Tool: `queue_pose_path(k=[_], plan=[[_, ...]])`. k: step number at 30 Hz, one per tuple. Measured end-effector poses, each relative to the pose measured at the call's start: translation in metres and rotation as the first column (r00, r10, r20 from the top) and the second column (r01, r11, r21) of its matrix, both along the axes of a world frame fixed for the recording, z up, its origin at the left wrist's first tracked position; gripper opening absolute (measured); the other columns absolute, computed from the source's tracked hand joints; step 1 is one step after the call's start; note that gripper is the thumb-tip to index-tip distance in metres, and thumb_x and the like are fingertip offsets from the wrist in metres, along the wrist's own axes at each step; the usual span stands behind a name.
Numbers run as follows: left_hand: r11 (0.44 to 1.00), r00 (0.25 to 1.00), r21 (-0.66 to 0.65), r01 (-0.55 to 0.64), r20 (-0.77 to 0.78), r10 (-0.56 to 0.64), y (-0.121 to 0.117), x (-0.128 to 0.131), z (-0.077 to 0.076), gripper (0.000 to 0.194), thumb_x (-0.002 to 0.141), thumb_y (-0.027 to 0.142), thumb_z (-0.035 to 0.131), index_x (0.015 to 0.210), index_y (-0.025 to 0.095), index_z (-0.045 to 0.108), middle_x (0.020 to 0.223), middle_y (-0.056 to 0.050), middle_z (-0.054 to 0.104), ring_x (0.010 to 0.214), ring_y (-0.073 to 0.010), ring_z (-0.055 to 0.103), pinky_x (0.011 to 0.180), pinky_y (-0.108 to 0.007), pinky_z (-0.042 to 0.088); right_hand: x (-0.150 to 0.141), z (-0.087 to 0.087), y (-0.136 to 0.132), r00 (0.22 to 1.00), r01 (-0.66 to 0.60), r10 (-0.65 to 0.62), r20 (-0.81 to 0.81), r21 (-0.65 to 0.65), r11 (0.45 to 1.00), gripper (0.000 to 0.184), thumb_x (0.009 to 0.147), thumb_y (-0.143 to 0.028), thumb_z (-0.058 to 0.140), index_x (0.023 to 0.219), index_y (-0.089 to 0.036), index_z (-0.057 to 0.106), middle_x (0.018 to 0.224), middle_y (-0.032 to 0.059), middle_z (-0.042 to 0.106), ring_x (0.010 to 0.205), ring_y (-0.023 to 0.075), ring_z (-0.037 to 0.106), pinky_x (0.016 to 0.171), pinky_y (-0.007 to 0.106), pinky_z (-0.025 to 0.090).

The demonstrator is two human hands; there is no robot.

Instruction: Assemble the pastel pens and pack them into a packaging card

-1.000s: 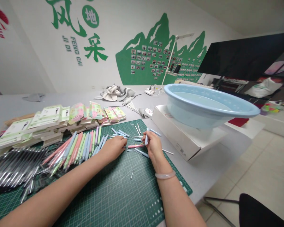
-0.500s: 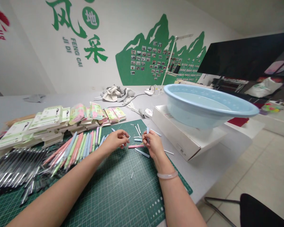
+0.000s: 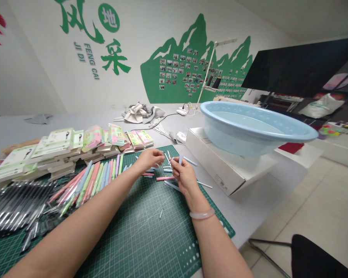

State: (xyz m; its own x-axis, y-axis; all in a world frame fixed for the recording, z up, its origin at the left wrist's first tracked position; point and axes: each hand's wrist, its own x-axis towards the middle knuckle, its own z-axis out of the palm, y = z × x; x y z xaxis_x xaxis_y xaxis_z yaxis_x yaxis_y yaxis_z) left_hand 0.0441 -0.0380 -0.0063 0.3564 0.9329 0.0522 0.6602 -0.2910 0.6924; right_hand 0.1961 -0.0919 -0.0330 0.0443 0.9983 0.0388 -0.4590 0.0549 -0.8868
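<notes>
Head camera, worn up on the head | facing forward, tipped down | left hand and right hand near, mid-view | green cutting mat close below, painted wall well beyond

Right hand: fingers bent round a light-blue pen barrel, held upright. Left hand: just beside it, thumb and fingers drawn together; whether they grip anything, we cannot make out. Between and below the hands, we list one pink pen piece. Left of the left hand, we count in a row of coloured pens and, beyond, stacked boxes. Right of the right hand: a white carton bearing a blue basin. Beneath both hands: a green cutting mat.
</notes>
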Motion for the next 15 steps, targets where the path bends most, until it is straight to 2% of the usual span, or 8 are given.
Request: queue_pose_path(k=[1, 3, 6, 9, 12, 15], plan=[[0.997, 0.990, 0.072, -0.032, -0.135, 0.042, 0.007, 0.001, -0.004, 0.020, 0.079, 0.033, 0.056, 0.083, 0.017, 0.067, 0.083, -0.006, 0.070, 0.086, -0.0209, 0.064, 0.077, -0.031, 0.048, 0.001, 0.000, 0.001, 1.000, 0.023, -0.023, 0.020, -0.004, 1.000, 0.025, 0.062, -0.032, 0.073, 0.075, -0.016, 0.059, 0.056, -0.0056, 0.049, 0.039, 0.0023, 0.026, 0.038, 0.019, 0.012], [0.988, 0.958, 0.142, -0.062, -0.268, 0.099, 0.018, 0.007, -0.014, 0.010, 0.071, 0.027, 0.063, 0.073, 0.018, 0.068, 0.084, -0.008, 0.070, 0.094, -0.0253, 0.062, 0.082, -0.034, 0.045, 0.002, -0.001, 0.002, 0.995, 0.062, -0.062, 0.079, -0.004, 0.998, 0.024, 0.062, -0.033, 0.072, 0.073, -0.016, 0.058, 0.056, -0.0057, 0.048, 0.038, 0.0027, 0.027, 0.037, 0.019, 0.013], [0.983, 0.933, 0.167, -0.079, -0.334, 0.131, 0.026, 0.018, -0.028, 0.007, 0.067, 0.023, 0.064, 0.069, 0.017, 0.068, 0.091, -0.013, 0.068, 0.099, -0.0298, 0.060, 0.083, -0.037, 0.044, 0.002, -0.004, 0.004, 0.980, 0.108, -0.109, 0.166, 0.019, 0.994, 0.022, 0.064, -0.032, 0.070, 0.070, -0.016, 0.057, 0.054, -0.0063, 0.047, 0.039, 0.0039, 0.031, 0.037, 0.018, 0.017], [0.981, 0.920, 0.175, -0.085, -0.363, 0.145, 0.027, 0.028, -0.036, 0.012, 0.068, 0.028, 0.065, 0.069, 0.016, 0.066, 0.094, -0.017, 0.067, 0.099, -0.0315, 0.059, 0.081, -0.039, 0.044, 0.003, -0.007, 0.005, 0.961, 0.137, -0.144, 0.236, 0.043, 0.990, 0.019, 0.066, -0.032, 0.068, 0.070, -0.017, 0.057, 0.054, -0.0058, 0.050, 0.039, 0.0051, 0.032, 0.037, 0.019, 0.021], [0.980, 0.929, 0.175, -0.097, -0.337, 0.152, 0.025, 0.028, -0.032, 0.016, 0.068, 0.032, 0.065, 0.069, 0.016, 0.064, 0.090, -0.016, 0.067, 0.097, -0.0300, 0.060, 0.080, -0.036, 0.045, 0.003, -0.009, 0.006, 0.944, 0.125, -0.136, 0.300, 0.056, 0.991, 0.017, 0.068, -0.033, 0.065, 0.075, -0.019, 0.058, 0.055, -0.0051, 0.056, 0.037, 0.0066, 0.034, 0.037, 0.020, 0.024], [0.984, 0.959, 0.164, -0.069, -0.261, 0.111, 0.017, 0.017, -0.020, 0.016, 0.075, 0.032, 0.058, 0.079, 0.017, 0.063, 0.083, -0.009, 0.069, 0.086, -0.0227, 0.063, 0.073, -0.030, 0.048, 0.004, -0.010, 0.006, 0.929, 0.097, -0.120, 0.351, 0.082, 0.992, 0.014, 0.068, -0.032, 0.065, 0.074, -0.020, 0.060, 0.056, -0.0039, 0.060, 0.039, 0.0083, 0.037, 0.039, 0.020, 0.027]])
